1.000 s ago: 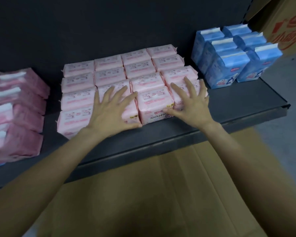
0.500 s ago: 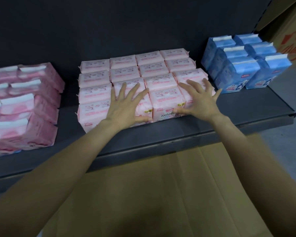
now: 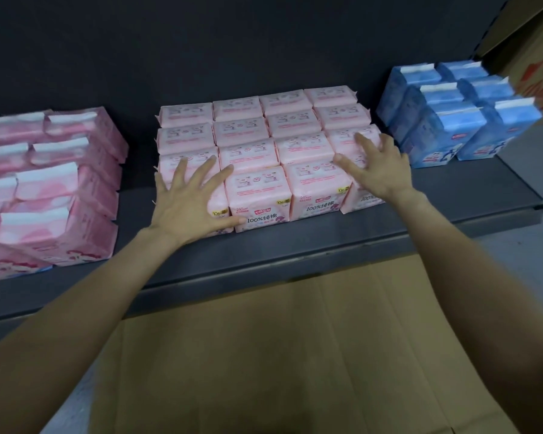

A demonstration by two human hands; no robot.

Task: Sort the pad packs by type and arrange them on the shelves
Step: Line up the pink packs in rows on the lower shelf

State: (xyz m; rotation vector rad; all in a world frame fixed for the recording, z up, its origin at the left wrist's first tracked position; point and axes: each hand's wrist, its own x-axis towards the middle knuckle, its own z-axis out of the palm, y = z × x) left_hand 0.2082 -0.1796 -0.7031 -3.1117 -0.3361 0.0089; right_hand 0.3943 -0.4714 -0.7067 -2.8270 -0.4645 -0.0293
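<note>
Dark shelf [image 3: 452, 198] carries three groups: light pink pad packs [image 3: 264, 145] centre, darker pink packs [image 3: 60, 183] left, blue packs [image 3: 452, 120] right. Left hand [image 3: 188, 205] and right hand [image 3: 380, 170], fingers spread, press the centre block's front corners.

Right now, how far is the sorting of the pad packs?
Mostly done: dark pink packs, light pink packs and blue packs stand grouped on the shelf. Both hands, left hand and right hand, press the light pink block. Only squaring seems left.
</note>
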